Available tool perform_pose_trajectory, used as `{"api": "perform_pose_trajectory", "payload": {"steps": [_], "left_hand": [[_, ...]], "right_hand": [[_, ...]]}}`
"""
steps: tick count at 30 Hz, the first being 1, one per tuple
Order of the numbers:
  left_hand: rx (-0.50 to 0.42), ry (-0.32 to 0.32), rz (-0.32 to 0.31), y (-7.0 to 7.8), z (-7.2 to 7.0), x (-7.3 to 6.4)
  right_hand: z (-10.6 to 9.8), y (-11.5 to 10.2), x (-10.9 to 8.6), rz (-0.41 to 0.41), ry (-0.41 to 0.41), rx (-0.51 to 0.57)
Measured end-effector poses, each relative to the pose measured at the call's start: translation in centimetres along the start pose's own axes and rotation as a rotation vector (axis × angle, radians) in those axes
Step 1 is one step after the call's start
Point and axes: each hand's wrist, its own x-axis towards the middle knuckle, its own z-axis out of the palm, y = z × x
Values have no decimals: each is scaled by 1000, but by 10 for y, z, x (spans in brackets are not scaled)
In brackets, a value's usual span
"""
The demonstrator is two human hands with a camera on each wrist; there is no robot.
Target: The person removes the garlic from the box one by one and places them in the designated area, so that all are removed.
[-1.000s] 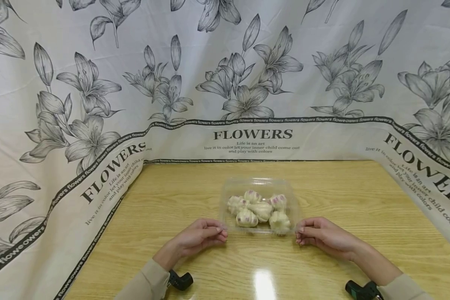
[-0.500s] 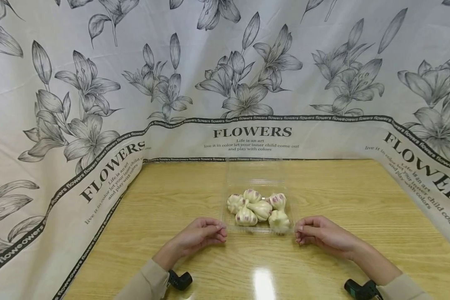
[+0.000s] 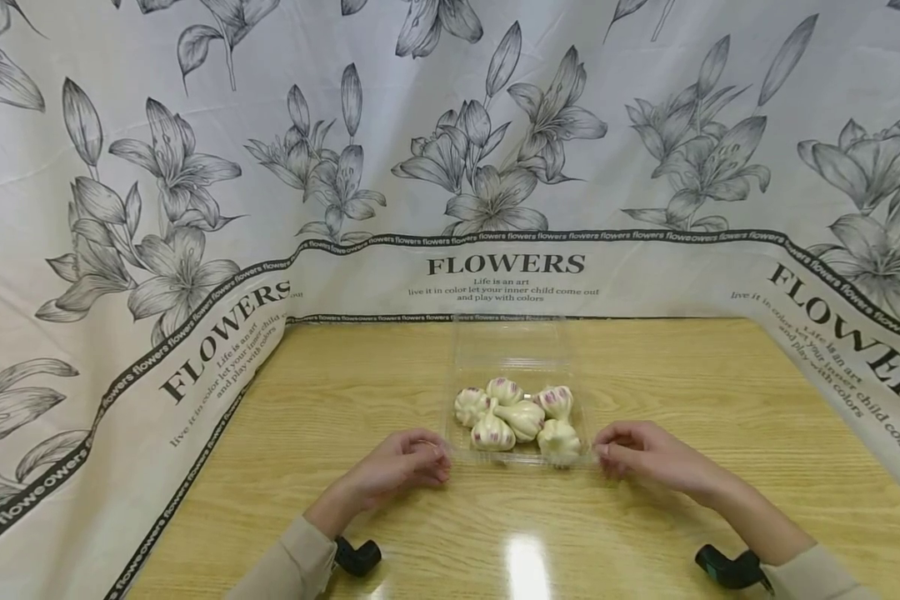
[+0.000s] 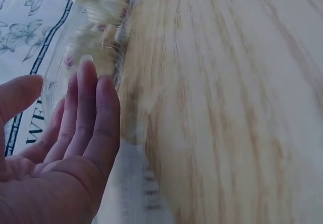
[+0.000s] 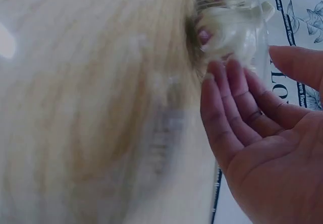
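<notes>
A clear plastic clamshell box (image 3: 459, 454) stands on the table with its lid (image 3: 508, 340) laid back toward the curtain. Inside it lie several garlic bulbs (image 3: 520, 421), cream with purple marks. My left hand (image 3: 399, 468) is beside the box's near left corner. In the left wrist view its thumb is parted from loosely straight fingers (image 4: 103, 108), with nothing held between them. By the near right corner is my right hand (image 3: 656, 462), its thumb likewise apart from its fingers (image 5: 222, 110). Whether fingertips still touch the box is hard to tell.
The wooden table (image 3: 345, 375) carries the box near its middle. A white curtain (image 3: 506, 287) printed with flowers and lettering borders the back and both sides. A dark wrist device (image 3: 356, 557) sits under the left sleeve, another (image 3: 727, 568) under the right.
The lid, over the garlic a second ago, has swung back away from me. Both hands have since loosened, their thumbs and fingers parting slightly at the box's corners.
</notes>
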Motion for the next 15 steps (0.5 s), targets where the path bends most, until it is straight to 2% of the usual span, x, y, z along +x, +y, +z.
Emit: {"api": "perform_pose_trajectory", "payload": {"steps": [8,15], "left_hand": [[104,87,23,8,-2,1],[170,151,58,11,-6,10]], "right_hand": [[-4,-12,1,-146,144,-374],[-2,-22,5,-214,260,-506]]}}
